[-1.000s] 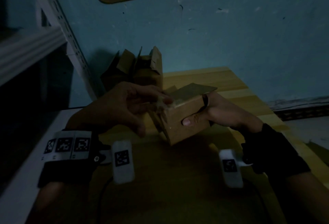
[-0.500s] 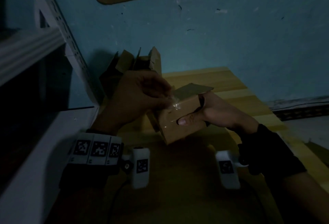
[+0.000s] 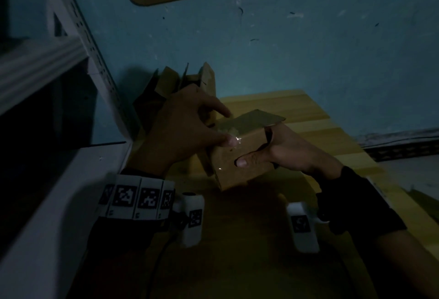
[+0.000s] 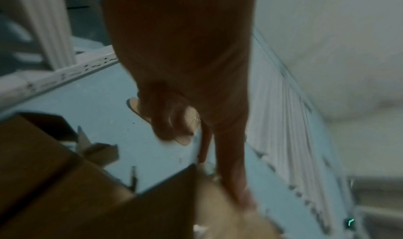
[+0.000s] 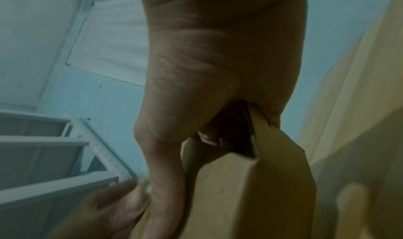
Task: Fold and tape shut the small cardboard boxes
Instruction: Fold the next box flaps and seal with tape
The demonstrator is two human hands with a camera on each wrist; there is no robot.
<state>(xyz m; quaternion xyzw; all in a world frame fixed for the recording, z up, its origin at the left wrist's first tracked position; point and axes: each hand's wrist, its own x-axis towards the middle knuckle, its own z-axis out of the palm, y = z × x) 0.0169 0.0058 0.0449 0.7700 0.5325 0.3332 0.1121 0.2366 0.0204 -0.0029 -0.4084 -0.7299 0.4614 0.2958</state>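
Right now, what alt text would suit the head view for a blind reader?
In dim light, a right hand grips a small cardboard box over a wooden table while the left hand presses shiny tape onto its top edge.

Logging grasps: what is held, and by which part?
Right hand grips the cardboard box by its right end, thumb on front. Left hand presses tape onto its top edge.
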